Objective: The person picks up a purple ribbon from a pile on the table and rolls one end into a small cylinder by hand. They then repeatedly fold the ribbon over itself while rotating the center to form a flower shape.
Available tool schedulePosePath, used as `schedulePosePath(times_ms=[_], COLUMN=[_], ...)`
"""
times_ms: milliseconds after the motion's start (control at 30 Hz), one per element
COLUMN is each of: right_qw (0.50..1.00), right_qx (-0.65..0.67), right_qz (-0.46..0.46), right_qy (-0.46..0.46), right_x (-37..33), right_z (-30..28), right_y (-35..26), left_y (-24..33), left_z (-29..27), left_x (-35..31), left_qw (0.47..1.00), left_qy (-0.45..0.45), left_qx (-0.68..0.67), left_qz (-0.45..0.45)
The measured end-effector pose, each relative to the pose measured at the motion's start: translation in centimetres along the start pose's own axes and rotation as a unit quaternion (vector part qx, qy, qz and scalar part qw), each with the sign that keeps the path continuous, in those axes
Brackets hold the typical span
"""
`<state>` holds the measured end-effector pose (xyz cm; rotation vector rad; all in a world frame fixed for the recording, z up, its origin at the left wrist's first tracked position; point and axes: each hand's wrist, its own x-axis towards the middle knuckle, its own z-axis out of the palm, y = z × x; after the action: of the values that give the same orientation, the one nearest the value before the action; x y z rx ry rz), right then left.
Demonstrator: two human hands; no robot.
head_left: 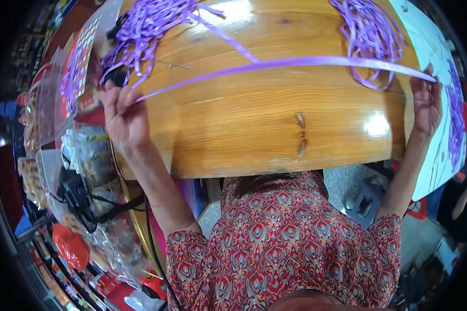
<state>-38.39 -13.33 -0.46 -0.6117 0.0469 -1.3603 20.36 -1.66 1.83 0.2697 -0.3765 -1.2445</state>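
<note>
A long purple ribbon (296, 61) stretches across above the wooden table, one end in each hand. My left hand (127, 116) is closed on its left end, fingers curled, beside a heap of purple ribbon (145, 31) at the far left. At the right, my right hand (426, 103) pinches the other end near the table's edge. Another purple strand (225, 37) runs from the left heap down to the middle of the stretched ribbon. A second bundle of purple ribbon (371, 33) lies at the far right, partly crossed by it.
The wooden table (233, 135) has a thin wire-like piece (172, 66) near the left heap. A white marbled table (428, 160) with more purple ribbon (455, 119) adjoins at right. Plastic-bagged goods (91, 155) and a black clamp-like stand (78, 192) crowd the left. A grey stool (367, 199) stands below.
</note>
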Motion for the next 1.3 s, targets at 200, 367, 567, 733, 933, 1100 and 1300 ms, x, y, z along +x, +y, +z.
schedulePosePath(times_ms=[200,367,567,733,933,1100,1300], right_qw=[0.998,0.863,0.8,0.847,0.785,0.811,0.91], right_qx=[0.063,-0.492,-0.59,-0.483,-0.564,-0.537,-0.369], right_qz=[-0.026,-0.075,0.011,0.1,0.045,0.071,0.162], right_qy=[-0.013,0.091,-0.106,-0.2,-0.251,-0.222,-0.103], right_x=[1.4,1.6,1.8,2.3,2.6,2.0,1.3], right_z=[1.1,8.3,15.0,15.4,15.3,15.6,15.6], right_y=[0.3,7.1,17.0,20.2,20.8,20.9,20.9], left_y=[-6.0,-9.3,-11.3,-12.0,-12.5,-12.9,-13.6], left_z=[2.5,4.5,6.6,7.5,7.3,7.1,6.9], left_x=[-1.3,-2.5,-3.8,-4.8,-5.1,-5.1,-5.4], left_qw=[0.964,0.95,0.921,0.915,0.921,0.899,0.876], left_qy=[0.05,-0.006,-0.075,-0.1,-0.096,-0.11,-0.106], left_qx=[0.255,0.311,0.38,0.387,0.373,0.425,0.47], left_qz=[0.047,-0.028,-0.046,-0.054,-0.064,-0.01,0.016])
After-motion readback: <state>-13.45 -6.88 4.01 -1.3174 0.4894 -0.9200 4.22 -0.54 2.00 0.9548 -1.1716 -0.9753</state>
